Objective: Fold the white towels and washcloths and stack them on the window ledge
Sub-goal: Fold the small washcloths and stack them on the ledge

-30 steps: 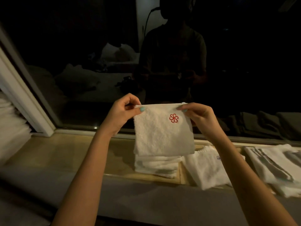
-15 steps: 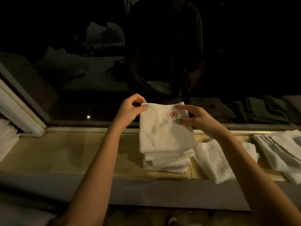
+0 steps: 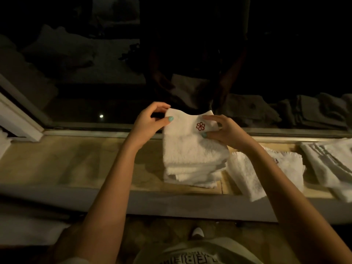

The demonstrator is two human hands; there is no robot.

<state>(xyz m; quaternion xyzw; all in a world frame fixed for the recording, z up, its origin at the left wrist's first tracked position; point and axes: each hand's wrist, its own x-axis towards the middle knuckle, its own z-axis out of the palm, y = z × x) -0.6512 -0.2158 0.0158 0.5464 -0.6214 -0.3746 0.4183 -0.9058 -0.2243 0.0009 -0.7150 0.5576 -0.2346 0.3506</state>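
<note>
A folded white washcloth with a red flower emblem lies on top of a stack of folded white cloths on the wooden window ledge. My left hand pinches its far left corner between thumb and fingers. My right hand pinches the far right corner beside the emblem. The cloth's far edge is still lifted a little and sags between the two hands.
An unfolded white washcloth lies to the right of the stack. More white towels lie at the far right of the ledge, and others at the left edge. The dark window glass rises right behind the ledge.
Both hands have lowered the emblem washcloth from mid-air down onto the stack. The view has tilted downward.
</note>
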